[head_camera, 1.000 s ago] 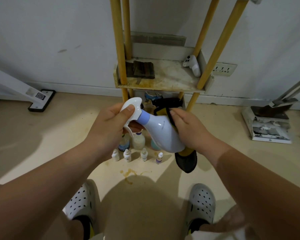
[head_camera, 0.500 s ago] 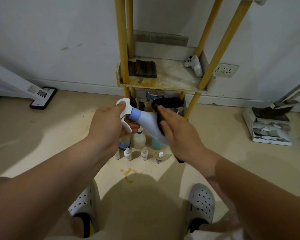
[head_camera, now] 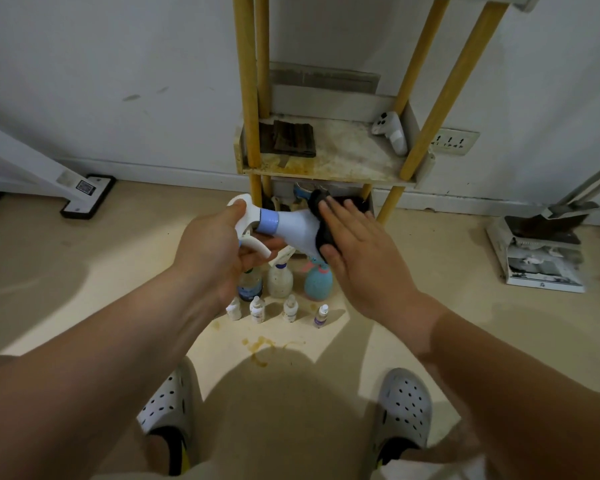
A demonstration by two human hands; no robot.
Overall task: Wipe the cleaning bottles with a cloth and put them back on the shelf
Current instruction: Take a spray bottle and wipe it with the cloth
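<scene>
The left hand [head_camera: 219,251] has its fingers curled tight round the top of the bottle [head_camera: 293,230], held up over the floor [head_camera: 84,271]. The right hand [head_camera: 364,258], fingers out flat, presses the cloth [head_camera: 315,204] on it.

Gloss against matt
Spray bottle [head_camera: 293,230] smooth, glossy plastic; cloth [head_camera: 315,204] dark, matt fabric; shelf board [head_camera: 343,157] stained and dull.

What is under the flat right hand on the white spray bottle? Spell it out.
A black cloth, pressed by the right hand against the white spray bottle with a lilac collar. Only the cloth's edges show; the rest, and the bottle's base, are covered by the palm.
</scene>
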